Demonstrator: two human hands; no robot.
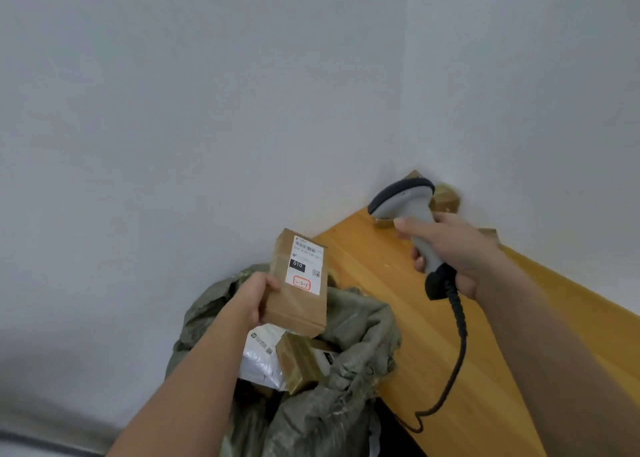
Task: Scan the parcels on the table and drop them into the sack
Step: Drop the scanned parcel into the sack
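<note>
One cardboard parcel (pixel 300 283), left hand (pixel 254 293) fingers grasping it above sack (pixel 360 370); right hand (pixel 450 248) fingers clenched round barcode scanner (pixel 412 210).

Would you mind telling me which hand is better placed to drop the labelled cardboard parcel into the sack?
The left hand. It already grips the cardboard parcel right above the open green sack, so probably only a release is needed. The right hand holds the scanner over the wooden table.
</note>
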